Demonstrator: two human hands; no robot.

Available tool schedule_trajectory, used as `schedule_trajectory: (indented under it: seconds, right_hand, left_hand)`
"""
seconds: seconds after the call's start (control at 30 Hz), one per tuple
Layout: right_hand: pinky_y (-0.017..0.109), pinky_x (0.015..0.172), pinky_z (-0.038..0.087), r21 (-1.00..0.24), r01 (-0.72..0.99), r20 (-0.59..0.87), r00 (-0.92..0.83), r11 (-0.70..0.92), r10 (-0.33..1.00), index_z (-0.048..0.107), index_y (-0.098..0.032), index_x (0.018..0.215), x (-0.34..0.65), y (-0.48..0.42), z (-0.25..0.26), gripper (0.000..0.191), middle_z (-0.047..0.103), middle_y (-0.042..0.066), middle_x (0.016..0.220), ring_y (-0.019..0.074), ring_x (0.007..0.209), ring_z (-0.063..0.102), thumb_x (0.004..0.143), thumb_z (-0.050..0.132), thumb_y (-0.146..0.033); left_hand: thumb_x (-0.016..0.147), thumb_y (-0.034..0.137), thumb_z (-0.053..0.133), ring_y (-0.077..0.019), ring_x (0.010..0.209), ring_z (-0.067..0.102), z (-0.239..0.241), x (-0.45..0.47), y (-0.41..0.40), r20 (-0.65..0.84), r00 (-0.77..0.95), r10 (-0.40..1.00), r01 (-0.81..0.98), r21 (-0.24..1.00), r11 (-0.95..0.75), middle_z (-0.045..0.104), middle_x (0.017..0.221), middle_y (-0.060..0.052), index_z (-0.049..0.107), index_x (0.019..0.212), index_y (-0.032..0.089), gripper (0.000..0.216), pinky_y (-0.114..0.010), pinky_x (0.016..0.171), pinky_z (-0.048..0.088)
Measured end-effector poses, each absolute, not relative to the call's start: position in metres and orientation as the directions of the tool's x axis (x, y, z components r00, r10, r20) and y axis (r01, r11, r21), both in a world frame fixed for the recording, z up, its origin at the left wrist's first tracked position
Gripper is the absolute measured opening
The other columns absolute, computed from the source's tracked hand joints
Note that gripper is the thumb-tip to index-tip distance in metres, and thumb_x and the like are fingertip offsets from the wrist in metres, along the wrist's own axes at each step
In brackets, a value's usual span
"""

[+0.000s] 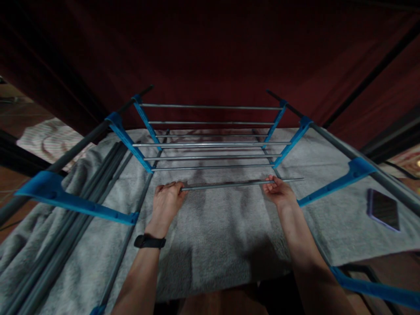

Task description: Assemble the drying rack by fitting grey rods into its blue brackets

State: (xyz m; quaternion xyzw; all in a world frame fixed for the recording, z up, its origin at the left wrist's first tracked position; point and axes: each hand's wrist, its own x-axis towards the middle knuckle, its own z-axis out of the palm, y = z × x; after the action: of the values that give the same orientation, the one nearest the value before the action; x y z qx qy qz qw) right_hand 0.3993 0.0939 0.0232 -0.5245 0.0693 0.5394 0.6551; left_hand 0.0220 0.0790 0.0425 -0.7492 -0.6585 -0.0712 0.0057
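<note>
A thin grey metal rod [226,185] lies crosswise between my two hands, above the blanket. Near its left end my left hand [169,199] is closed round it, a black watch [150,241] on that wrist. My right hand [277,189] grips the rod close to its other end, which sticks out past the fingers. Beyond the hands stands a rack frame, its blue plastic brackets [129,142] joined by several metal crossbars [210,145]. The nearer brackets, a left blue bracket [75,202] and a right blue bracket [337,183], have no crossbar between them.
A grey blanket [223,245] covers the floor under the rack. Several loose grey tubes [72,236] lie along the left. A phone [383,209] rests on the blanket at the right. Dark red fabric [210,57] hangs behind.
</note>
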Motion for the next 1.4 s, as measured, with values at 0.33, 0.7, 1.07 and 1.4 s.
schedule_trajectory:
  seconds: [0.33,0.7,1.07,1.4]
  right_hand:
    - [0.019,0.054,0.055,-0.594,-0.798,-0.676,0.425,-0.104,0.602,0.059,-0.021,0.085,0.402,0.094,0.030,0.027,0.064,-0.008,0.063,0.0071,0.054,0.063,0.098,0.044,-0.004]
    - [0.021,0.055,0.054,-0.596,-0.796,-0.668,0.421,-0.102,0.614,0.059,-0.021,0.083,0.403,0.095,0.028,0.024,0.063,-0.007,0.065,0.0077,0.056,0.063,0.098,0.048,-0.006]
    - [0.019,0.055,0.053,-0.589,-0.802,-0.659,0.403,-0.102,0.635,0.058,-0.021,0.083,0.401,0.096,0.024,0.024,0.062,-0.008,0.064,0.0073,0.056,0.063,0.097,0.047,-0.006]
    - [0.021,0.054,0.055,-0.606,-0.784,-0.666,0.407,-0.135,0.625,0.059,-0.023,0.083,0.393,0.095,0.026,0.024,0.064,-0.007,0.066,0.0081,0.057,0.064,0.097,0.048,-0.007]
  left_hand:
    - [0.098,0.033,0.057,-0.0298,0.103,0.074,0.046,0.021,0.077,0.059,0.065,0.996,0.996,0.064,-0.068,0.081,0.100,-0.010,0.074,0.108,0.022,0.023,-0.041,0.096,0.049]
    - [0.097,0.026,0.056,-0.0267,0.099,0.075,0.044,0.023,0.078,0.043,0.141,0.989,0.988,0.053,-0.143,0.080,0.103,-0.009,0.073,0.104,0.022,0.020,-0.036,0.093,0.050]
    - [0.097,0.024,0.053,-0.0297,0.106,0.073,0.047,0.027,0.081,0.068,0.192,0.979,0.971,0.132,-0.199,0.079,0.110,-0.011,0.073,0.107,0.021,0.022,-0.042,0.097,0.049]
    - [0.098,0.023,0.054,-0.0277,0.105,0.072,0.039,0.035,0.080,0.135,0.298,0.945,0.921,0.218,-0.322,0.076,0.112,-0.010,0.068,0.114,0.021,0.021,-0.040,0.098,0.050]
